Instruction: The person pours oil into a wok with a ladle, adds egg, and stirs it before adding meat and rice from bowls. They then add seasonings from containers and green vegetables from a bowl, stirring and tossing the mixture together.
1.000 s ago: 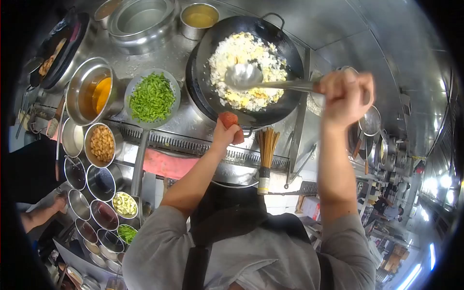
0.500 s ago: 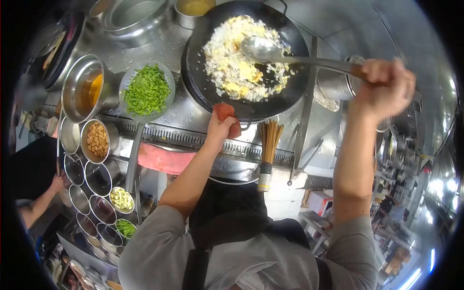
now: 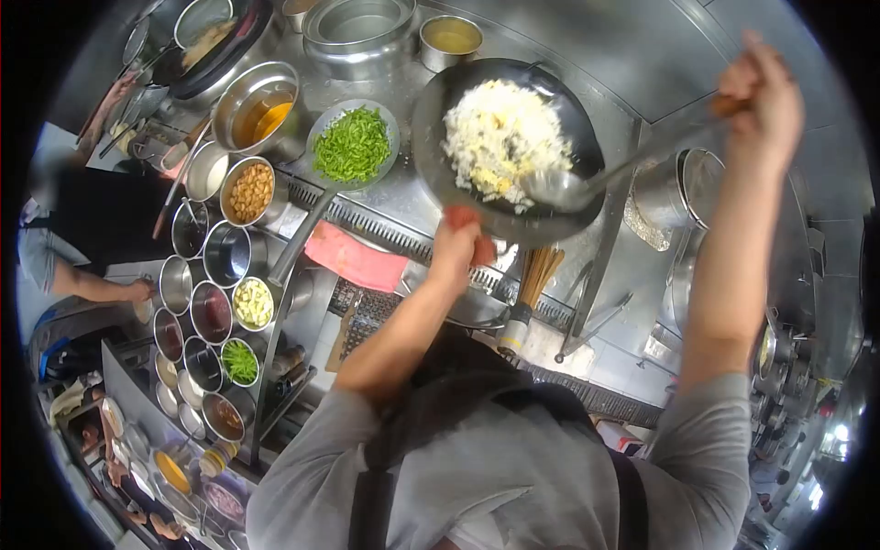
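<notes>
A dark wok (image 3: 431, 133) holds white rice mixed with yellow egg (image 3: 504, 128). My left hand (image 3: 454, 252) is closed round a red cloth (image 3: 481, 247) at the wok's near edge. High on the right, my right hand (image 3: 761, 96) grips the wooden end of a long metal ladle (image 3: 642, 156), slightly blurred. The ladle's bowl rests in the near right part of the rice.
Left of the wok stand a strainer of chopped greens (image 3: 351, 145), a pot with orange liquid (image 3: 261, 115) and several ingredient tins (image 3: 247, 191). A bamboo brush (image 3: 533, 284) lies below the wok. Another person's arm (image 3: 96, 286) shows at far left.
The view has shifted, so the wok sits further right and lower. The ladle's bowl has moved from the rice's upper part to its near right edge. The wok looks more tilted.
</notes>
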`<state>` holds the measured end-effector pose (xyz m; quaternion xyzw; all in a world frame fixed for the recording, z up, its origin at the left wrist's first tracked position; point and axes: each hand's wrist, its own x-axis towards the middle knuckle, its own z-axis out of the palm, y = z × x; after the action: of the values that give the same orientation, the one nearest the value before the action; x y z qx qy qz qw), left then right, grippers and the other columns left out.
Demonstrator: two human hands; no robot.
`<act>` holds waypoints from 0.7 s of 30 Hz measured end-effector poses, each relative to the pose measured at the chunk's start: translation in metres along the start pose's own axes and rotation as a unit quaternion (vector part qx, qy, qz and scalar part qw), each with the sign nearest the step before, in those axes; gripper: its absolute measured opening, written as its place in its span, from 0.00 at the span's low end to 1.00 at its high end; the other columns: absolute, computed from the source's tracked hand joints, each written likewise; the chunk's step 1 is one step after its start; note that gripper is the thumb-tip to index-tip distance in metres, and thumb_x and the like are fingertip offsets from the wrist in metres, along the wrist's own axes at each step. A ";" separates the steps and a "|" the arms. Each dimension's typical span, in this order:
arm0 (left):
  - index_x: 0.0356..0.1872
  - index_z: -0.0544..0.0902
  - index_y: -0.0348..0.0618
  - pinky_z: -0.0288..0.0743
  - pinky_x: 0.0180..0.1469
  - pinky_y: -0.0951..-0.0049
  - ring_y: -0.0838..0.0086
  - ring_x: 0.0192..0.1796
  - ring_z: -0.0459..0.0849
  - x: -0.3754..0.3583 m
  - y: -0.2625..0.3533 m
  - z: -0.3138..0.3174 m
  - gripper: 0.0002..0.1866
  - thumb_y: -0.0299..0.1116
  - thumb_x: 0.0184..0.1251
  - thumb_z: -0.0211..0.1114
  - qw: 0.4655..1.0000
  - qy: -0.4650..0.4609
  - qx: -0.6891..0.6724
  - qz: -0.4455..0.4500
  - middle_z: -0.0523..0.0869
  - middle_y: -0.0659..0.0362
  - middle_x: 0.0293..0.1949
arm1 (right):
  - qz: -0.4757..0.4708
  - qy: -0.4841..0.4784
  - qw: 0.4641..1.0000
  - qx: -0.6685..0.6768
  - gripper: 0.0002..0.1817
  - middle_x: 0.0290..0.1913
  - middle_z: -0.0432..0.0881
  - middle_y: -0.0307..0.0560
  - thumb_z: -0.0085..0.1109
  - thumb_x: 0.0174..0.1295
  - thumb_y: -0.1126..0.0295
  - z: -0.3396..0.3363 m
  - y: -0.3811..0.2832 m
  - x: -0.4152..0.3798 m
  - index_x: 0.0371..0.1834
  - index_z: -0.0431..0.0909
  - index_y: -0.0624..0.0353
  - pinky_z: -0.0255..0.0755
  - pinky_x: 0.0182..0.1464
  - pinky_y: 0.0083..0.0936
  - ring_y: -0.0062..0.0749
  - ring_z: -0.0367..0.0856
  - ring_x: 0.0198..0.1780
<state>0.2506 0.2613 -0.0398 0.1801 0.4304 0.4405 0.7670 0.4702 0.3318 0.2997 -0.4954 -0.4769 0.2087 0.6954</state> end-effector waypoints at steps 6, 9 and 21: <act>0.43 0.71 0.44 0.74 0.26 0.59 0.62 0.28 0.80 -0.050 0.014 -0.006 0.13 0.21 0.54 0.52 0.995 -0.073 0.010 -0.061 0.76 0.55 0.28 | 0.051 0.068 0.995 0.057 0.12 0.16 0.63 0.32 0.61 0.62 0.71 -0.001 0.000 -0.024 0.23 0.69 0.56 0.58 0.21 0.18 0.19 0.60 0.16; 0.39 0.70 0.47 0.74 0.26 0.62 0.65 0.24 0.76 -0.007 -0.014 0.000 0.10 0.22 0.56 0.53 0.999 -0.029 0.027 -0.024 0.74 0.57 0.26 | -0.042 0.153 0.987 0.025 0.10 0.13 0.66 0.36 0.63 0.57 0.73 0.002 0.064 -0.038 0.26 0.68 0.56 0.59 0.13 0.21 0.24 0.64 0.10; 0.27 0.72 0.47 0.66 0.24 0.68 0.73 0.19 0.69 -0.031 0.001 0.009 0.04 0.23 0.55 0.53 0.992 -0.127 0.001 -0.008 0.69 0.62 0.17 | -0.018 0.126 0.991 0.030 0.11 0.13 0.66 0.35 0.59 0.58 0.74 0.006 -0.004 -0.076 0.22 0.66 0.54 0.57 0.11 0.20 0.21 0.63 0.10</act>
<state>0.2505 0.2374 -0.0186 0.2317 0.3313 0.4080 0.8186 0.4293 0.2748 0.2689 -0.4885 -0.3876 0.1462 0.7679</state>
